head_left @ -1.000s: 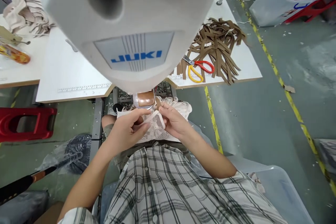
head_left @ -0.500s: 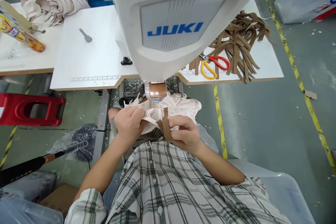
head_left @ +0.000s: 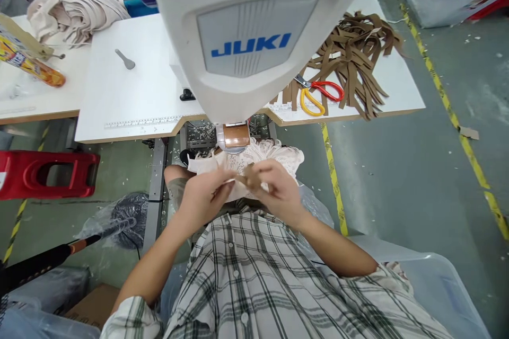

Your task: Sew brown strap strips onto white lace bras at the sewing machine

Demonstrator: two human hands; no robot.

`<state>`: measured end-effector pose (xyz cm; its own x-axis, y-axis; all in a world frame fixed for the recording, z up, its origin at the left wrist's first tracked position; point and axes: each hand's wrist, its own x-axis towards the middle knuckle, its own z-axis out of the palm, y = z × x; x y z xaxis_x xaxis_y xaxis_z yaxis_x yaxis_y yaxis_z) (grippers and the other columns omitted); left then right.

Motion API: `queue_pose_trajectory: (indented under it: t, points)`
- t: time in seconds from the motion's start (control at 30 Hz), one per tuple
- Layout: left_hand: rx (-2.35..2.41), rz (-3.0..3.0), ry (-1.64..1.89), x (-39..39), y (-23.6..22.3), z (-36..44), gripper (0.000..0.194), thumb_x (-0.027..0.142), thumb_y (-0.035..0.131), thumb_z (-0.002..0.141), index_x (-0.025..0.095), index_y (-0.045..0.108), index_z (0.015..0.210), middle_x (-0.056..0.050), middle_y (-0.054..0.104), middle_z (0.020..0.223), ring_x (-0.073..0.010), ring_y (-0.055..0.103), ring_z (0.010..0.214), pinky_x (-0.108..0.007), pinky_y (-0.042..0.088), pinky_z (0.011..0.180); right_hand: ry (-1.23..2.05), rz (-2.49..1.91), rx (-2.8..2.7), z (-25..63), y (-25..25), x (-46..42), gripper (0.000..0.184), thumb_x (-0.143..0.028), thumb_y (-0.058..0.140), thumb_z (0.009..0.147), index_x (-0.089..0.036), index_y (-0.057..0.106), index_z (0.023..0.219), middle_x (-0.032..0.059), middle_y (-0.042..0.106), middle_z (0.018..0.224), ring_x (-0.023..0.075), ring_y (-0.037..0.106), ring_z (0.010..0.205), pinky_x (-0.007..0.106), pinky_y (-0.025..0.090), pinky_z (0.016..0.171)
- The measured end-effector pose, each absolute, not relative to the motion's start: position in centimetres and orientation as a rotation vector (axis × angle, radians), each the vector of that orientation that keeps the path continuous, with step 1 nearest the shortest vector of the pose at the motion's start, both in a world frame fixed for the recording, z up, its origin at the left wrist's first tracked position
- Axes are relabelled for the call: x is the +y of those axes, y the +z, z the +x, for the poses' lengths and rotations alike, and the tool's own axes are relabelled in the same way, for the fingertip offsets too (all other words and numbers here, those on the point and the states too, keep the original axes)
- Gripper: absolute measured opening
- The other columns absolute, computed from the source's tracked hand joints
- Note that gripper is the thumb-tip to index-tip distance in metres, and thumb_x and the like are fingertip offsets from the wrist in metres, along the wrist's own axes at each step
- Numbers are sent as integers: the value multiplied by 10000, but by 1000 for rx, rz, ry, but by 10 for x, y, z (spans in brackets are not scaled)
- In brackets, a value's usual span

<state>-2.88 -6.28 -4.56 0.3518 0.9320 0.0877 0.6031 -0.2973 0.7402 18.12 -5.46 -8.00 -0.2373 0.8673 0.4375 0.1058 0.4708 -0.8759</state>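
Observation:
Between my two hands is a brown fabric strip [head_left: 249,179], blurred by motion. My left hand [head_left: 207,193] pinches its left end between thumb and finger. My right hand [head_left: 278,188] is closed on the strip's right part, its fingers curled. Just beyond the hands, white lace fabric [head_left: 278,154] lies bunched below the sewing machine's [head_left: 238,63] needle end, partly hidden by the hands. The machine is white with a JUKI label and fills the top middle.
On the white table [head_left: 131,90] are scissors [head_left: 318,96] with red and yellow handles, a heap of brown strips [head_left: 353,63], a grey spoon-like tool [head_left: 125,59], a drink bottle [head_left: 32,63] and folded pale fabric [head_left: 77,8]. A red stool [head_left: 85,175] stands left; a clear bin [head_left: 441,286], right.
The left hand has let go of the white lace and now pinches the brown strip's end. The strip has swung from upright to roughly level between both hands. The view has shifted slightly.

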Motion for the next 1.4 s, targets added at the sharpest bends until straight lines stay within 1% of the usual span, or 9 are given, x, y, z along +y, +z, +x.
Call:
queue_pose_trajectory:
  t: [0.17, 0.37, 0.5, 0.63, 0.87, 1.0, 1.13, 1.23, 1.4]
  points:
    - [1220, 945, 632, -74, -51, -42, 373, 501, 630, 899, 153, 752, 951, -7, 593, 664, -111, 490, 575, -224, 337, 542, 1140, -1394, -1544, 216, -117, -56, 439, -487, 657, 874, -259, 503, 1216, 83, 621, 1113, 215, 658, 959, 412, 565, 864]
    - [1190, 575, 804, -81, -66, -59, 398, 464, 793, 773, 143, 775, 1006, -33, 689, 740, -103, 574, 622, -203, 426, 591, 893, -1817, -1824, 267, -159, -84, 632, -617, 678, 779, -206, 551, 1242, 152, 575, 1225, 319, 589, 1101, 536, 500, 968]
    - [1179, 678, 792, -86, -58, -58, 343, 440, 754, 825, 146, 763, 1002, -56, 740, 846, -130, 635, 694, -239, 496, 654, 1165, -1737, -1695, 287, -170, -100, 612, -593, 666, 798, -226, 545, 1272, 133, 614, 1248, 292, 615, 1127, 471, 524, 958]
    - [1198, 746, 794, -87, -50, -57, 290, 402, 729, 849, 166, 755, 1016, -47, 751, 870, -156, 658, 726, -276, 523, 678, 1399, -1631, -1774, 283, -170, -108, 369, -541, 600, 882, -243, 680, 1085, 100, 688, 1178, 286, 652, 1091, 450, 519, 950]
    - [1676, 1157, 767, -71, -42, -128, 384, 463, 730, 810, 157, 737, 1043, -113, 756, 929, -257, 689, 807, -353, 555, 692, 1326, -1377, -1413, 245, -114, -101, 493, -662, 555, 871, -204, 695, 750, 50, 702, 709, 202, 653, 657, 317, 534, 605]
    - [1811, 1635, 907, -58, -48, -99, 647, 540, 673, 834, 185, 577, 1365, -177, 584, 1389, -336, 571, 1236, -426, 503, 969, 1720, -933, -1511, 192, -70, -79, 437, -563, 493, 960, -182, 697, 893, 32, 710, 834, 145, 656, 739, 253, 518, 658]
    - [1135, 1337, 505, -68, -59, -37, 581, 689, 574, 847, 145, 701, 1010, -104, 704, 912, -229, 635, 806, -316, 514, 725, 1838, -716, -1805, 184, -58, -40, 375, -502, 517, 962, -166, 683, 939, 19, 699, 832, 134, 656, 774, 247, 507, 707]
    - [1195, 1078, 459, -68, -65, -17, 519, 659, 584, 862, 147, 652, 816, -9, 569, 650, -136, 482, 582, -244, 396, 563, 1564, -1063, -1821, 223, -68, 23, 323, -472, 580, 919, -169, 693, 906, 22, 711, 806, 151, 669, 744, 280, 522, 708]
    - [1292, 1098, 505, -58, -55, -9, 466, 615, 630, 850, 153, 662, 793, -3, 547, 680, -134, 444, 639, -241, 362, 601, 362, -1678, -1649, 278, -80, 184, 333, -285, 496, 959, -101, 636, 1199, 170, 653, 1217, 270, 598, 1106, 446, 469, 981]
